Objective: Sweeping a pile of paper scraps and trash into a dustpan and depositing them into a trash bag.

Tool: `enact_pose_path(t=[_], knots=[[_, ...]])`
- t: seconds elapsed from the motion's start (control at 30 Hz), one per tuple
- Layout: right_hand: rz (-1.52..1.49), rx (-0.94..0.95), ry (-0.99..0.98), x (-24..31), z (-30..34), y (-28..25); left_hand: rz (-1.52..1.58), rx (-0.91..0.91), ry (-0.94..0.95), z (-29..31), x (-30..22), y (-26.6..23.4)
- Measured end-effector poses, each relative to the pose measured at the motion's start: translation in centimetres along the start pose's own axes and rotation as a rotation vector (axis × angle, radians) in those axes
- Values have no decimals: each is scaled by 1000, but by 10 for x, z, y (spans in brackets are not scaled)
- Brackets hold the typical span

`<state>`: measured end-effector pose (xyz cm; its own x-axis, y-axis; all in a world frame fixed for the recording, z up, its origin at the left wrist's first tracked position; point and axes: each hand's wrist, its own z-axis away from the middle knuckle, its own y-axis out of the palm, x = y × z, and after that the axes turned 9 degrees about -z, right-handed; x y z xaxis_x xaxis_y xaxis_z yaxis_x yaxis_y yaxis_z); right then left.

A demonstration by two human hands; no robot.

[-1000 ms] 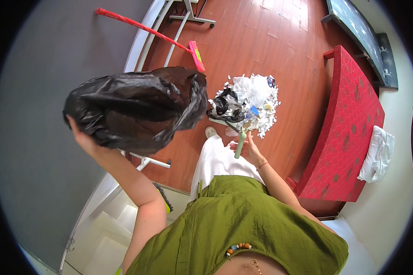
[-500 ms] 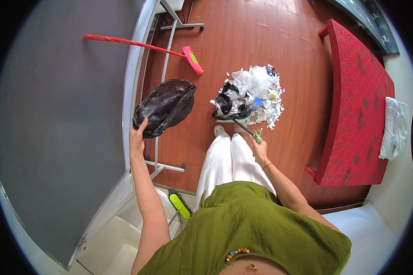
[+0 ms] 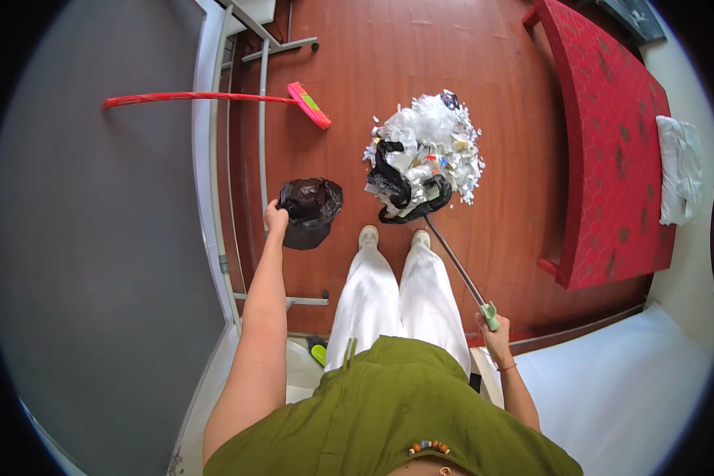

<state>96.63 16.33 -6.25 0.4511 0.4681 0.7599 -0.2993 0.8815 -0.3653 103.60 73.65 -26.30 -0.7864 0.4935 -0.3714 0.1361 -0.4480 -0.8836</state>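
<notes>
My left hand grips the rim of a black plastic bag, which hangs with its mouth partly spread, left of my feet. My right hand is closed near the pale green grip of a long-handled dustpan. Its metal handle slants down to the near edge of a heap of white paper scraps on the floor. Torn black plastic and scraps cover most of the dustpan's head, so its shape is largely hidden. Both shoes stand just short of the heap.
A red broom leans against the grey board on the left, whose wheeled metal stand reaches onto the floor. A red patterned bench stands at right, with a white cushion beside it. A green brush shows near my left leg.
My right hand has drawn back toward my body and to the right, along with the dustpan's grip. My left hand has moved right with the bag, whose mouth now faces up more.
</notes>
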Motion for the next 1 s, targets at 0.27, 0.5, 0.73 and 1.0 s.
enact_pose_path(t=[0.27,0.5,0.73,1.0], knots=[[115,-61,-89,36,68,-35,-33,291,-130,-20,-33,50],[274,-113,-142,79,127,-75,-228,327,-79,-17,-73,97],[376,-273,-254,40,173,-78,-305,489,93,19,-87,125],[370,-34,-142,40,160,-95,-86,570,97,14,-100,150]])
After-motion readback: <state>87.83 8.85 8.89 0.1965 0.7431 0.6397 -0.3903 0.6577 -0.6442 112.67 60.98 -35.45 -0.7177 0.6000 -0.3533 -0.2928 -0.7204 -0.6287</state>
